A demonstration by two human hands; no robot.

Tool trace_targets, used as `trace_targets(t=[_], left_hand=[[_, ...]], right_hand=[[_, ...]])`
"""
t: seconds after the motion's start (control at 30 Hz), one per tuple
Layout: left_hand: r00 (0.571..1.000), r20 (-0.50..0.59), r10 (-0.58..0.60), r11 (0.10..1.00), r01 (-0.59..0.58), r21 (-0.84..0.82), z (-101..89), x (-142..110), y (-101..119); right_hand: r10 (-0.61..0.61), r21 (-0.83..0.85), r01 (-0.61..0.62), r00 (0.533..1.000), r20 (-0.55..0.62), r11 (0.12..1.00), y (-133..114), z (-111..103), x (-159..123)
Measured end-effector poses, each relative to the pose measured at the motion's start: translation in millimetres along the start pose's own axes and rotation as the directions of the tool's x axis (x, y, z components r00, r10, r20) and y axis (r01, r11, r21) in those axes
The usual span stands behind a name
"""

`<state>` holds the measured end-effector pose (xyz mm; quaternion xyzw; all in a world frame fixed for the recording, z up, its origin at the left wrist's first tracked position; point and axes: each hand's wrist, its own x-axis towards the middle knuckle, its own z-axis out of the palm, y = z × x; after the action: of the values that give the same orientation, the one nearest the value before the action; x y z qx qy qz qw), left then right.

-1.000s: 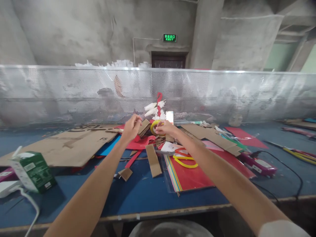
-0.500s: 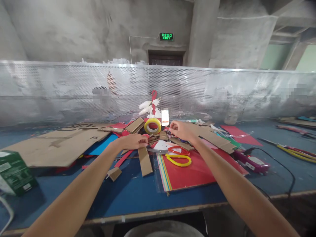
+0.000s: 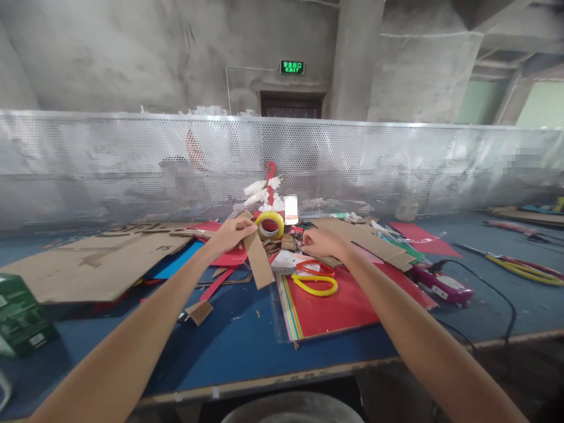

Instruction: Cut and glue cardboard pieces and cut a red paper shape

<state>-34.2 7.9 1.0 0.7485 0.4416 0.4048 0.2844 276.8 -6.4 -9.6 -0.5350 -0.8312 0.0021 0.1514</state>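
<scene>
My left hand [image 3: 235, 231] pinches the top end of a long cardboard strip [image 3: 258, 261], which slants down toward me. Right behind that hand stands a roll of yellow tape [image 3: 270, 225]. My right hand [image 3: 324, 242] has its fingers curled low over a heap of small cardboard scraps [image 3: 289, 242]; whatever its fingertips hold is hidden. Below it, scissors with red and yellow handles [image 3: 315, 285] lie on a pack of red paper [image 3: 343, 311]. Behind the tape rises a red hooked shape with white flowers [image 3: 271, 187].
Large cardboard sheets [image 3: 101, 264] spread over the left of the blue table, with a green box [image 3: 26, 314] in front. To the right lie a purple device with a black cable [image 3: 445, 286] and yellow-and-red-handled pliers or shears [image 3: 524, 269]. A perforated metal panel [image 3: 352, 158] closes the back.
My left hand has risen up and leftward, lifting the cardboard strip off the table. My right hand has shifted slightly down, fingers curled lower. The whole view has drifted a little left.
</scene>
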Motion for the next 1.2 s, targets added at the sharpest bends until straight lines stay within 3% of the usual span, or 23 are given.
trace_targets(t=[0.1, 0.23, 0.4, 0.5, 0.6, 0.67, 0.8, 0.9, 1.07, 1.2], left_hand=[[0.994, 0.11, 0.026, 0.996, -0.036, 0.085, 7.3, -1.7, 0.6], [0.982, 0.16, 0.096, 0.984, -0.118, 0.132, 13.0, 0.1, -1.3], [0.981, 0.162, 0.105, 0.992, -0.114, 0.05, 15.0, 5.6, -8.0], [0.985, 0.153, 0.08, 0.997, -0.08, -0.007, 15.8, 6.8, -10.4], [0.983, 0.165, 0.084, 0.991, -0.064, -0.12, 18.2, 6.2, -10.6], [0.981, 0.167, 0.1, 0.974, -0.061, -0.22, 21.4, 6.4, -10.5], [0.99, 0.079, 0.117, 0.948, -0.088, -0.305, 29.5, 9.1, -10.3], [0.992, 0.011, 0.124, 0.95, -0.116, -0.289, 33.6, 10.3, -8.0], [0.992, 0.011, 0.128, 0.959, -0.121, -0.258, 35.6, 6.7, -0.6], [0.993, -0.034, 0.115, 0.954, -0.12, -0.274, 36.2, 5.1, 1.6]], right_hand=[[0.037, -0.175, -0.015, 0.991, 0.125, 0.984, -5.1, -1.1, -6.1], [0.05, -0.238, -0.02, 0.991, 0.12, 0.971, -11.3, 1.8, -7.1], [0.069, -0.233, -0.042, 0.992, 0.11, 0.972, -4.9, -5.7, -7.0], [0.078, -0.164, -0.076, 0.997, 0.006, 0.984, 0.9, -17.5, -8.5], [0.046, 0.106, -0.033, 0.99, -0.13, 0.994, -0.5, -25.9, -8.4], [0.027, 0.357, 0.033, 0.987, -0.159, 0.933, -7.3, -26.1, -7.6], [-0.032, 0.713, 0.057, 0.998, -0.048, 0.699, -27.9, -16.7, -7.2], [-0.082, 0.802, 0.049, 0.997, 0.0, 0.596, -38.4, -8.5, -6.3], [-0.067, 0.862, 0.037, 0.998, -0.003, 0.506, -41.8, 4.0, -0.2], [-0.031, 0.941, -0.084, 0.995, 0.1, 0.329, -50.4, 8.1, -3.5]])
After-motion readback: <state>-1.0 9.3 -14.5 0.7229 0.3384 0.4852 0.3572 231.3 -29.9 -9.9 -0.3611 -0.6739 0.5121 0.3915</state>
